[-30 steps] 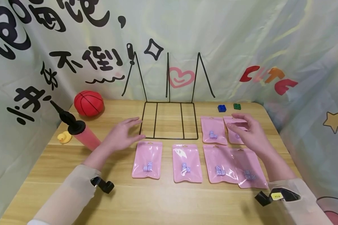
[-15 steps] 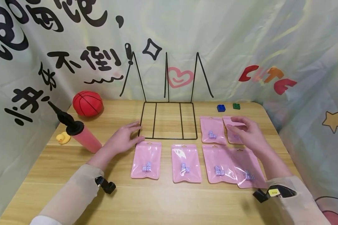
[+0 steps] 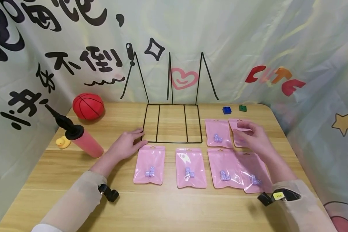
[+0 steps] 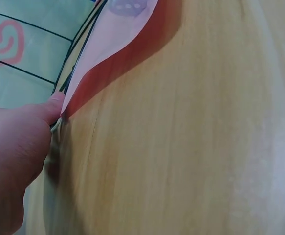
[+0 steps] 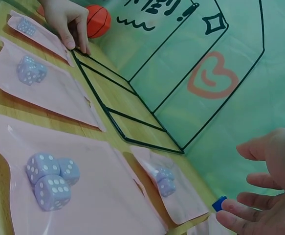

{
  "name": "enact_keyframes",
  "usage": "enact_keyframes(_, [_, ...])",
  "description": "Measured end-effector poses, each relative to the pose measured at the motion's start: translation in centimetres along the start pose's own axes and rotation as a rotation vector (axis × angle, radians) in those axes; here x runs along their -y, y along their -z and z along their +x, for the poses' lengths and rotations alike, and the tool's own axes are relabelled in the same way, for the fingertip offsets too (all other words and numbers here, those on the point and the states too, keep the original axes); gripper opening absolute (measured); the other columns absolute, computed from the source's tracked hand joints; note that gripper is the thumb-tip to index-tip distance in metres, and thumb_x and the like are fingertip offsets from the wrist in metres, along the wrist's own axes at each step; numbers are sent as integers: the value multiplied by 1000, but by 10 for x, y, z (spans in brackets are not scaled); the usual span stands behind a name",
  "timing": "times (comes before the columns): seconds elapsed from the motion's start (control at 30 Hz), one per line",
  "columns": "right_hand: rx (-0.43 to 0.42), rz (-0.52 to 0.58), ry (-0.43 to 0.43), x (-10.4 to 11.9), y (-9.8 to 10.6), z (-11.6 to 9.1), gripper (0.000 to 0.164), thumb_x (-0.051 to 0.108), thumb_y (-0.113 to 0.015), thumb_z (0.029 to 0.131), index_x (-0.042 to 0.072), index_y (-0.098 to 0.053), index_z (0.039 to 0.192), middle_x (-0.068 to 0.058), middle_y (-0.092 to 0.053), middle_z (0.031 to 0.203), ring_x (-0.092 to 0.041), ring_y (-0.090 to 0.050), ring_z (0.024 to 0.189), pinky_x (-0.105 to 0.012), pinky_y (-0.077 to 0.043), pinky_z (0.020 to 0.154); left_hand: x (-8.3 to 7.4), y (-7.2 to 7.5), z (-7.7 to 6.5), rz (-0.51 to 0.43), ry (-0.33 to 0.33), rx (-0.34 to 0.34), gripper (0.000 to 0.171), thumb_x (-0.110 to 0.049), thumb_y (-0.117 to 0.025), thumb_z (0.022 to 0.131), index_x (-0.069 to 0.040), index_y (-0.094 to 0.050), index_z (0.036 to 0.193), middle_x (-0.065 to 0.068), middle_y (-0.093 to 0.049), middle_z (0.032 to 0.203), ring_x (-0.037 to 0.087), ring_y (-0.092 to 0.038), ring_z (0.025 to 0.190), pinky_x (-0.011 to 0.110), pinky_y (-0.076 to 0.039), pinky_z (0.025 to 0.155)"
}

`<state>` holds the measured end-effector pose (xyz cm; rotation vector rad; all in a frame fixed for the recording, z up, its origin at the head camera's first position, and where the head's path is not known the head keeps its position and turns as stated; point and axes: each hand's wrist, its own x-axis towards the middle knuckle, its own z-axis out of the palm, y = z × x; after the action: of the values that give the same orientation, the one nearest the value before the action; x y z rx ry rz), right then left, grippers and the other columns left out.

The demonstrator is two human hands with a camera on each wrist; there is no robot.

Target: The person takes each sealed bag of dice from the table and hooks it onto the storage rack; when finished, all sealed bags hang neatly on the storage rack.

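A black wire display rack [image 3: 171, 142] stands at the back of the wooden table, its prongs rising behind. My left hand [image 3: 127, 143] grips its front left corner between thumb and fingers. Several pink zip bags [image 3: 148, 161] with pale purple dice [image 5: 53, 193] inside lie in front of the rack and to its right. In the left wrist view the thumb sits right beside one bag's corner [image 4: 91, 54]. My right hand [image 3: 253, 137] hovers above the back right bag [image 3: 239, 140], fingers spread and relaxed, nothing between them.
Blue [image 3: 227, 110] and green [image 3: 242, 108] toy bricks lie behind the right bags. On the left are a red ball [image 3: 88, 106], a pink hand pump [image 3: 87, 144] with a black nozzle, and a yellow rubber duck [image 3: 62, 142]. A printed cloth [image 3: 232, 38] hangs behind the table.
My left hand has come down to the rack's front left corner and closed on it. The right hand stays over the bag, nearly still. The whole head view has shifted slightly.
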<state>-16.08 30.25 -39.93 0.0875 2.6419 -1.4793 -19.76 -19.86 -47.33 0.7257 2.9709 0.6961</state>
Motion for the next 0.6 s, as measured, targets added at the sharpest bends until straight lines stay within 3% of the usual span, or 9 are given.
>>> enact_keyframes(0.23, [-5,-27,-52,-1,-2,3,64,42,-66,106,-3,-52,149,-26,-58,139,-38,-64,116,-25,-60,84,-3,0,-1,28,10,13,55,-41,-69,104,0,-65,142,16,-55,153,37,-50,142,54,-44,113])
enact_keyframes(0.6, [11,-122,-73,-13,-8,15,51,29,-72,103,-6,-59,139,-25,-63,127,-34,-63,106,-29,-61,80,-4,-2,-1,9,-3,5,54,-37,-71,104,1,-65,141,18,-55,152,36,-51,142,54,-43,114])
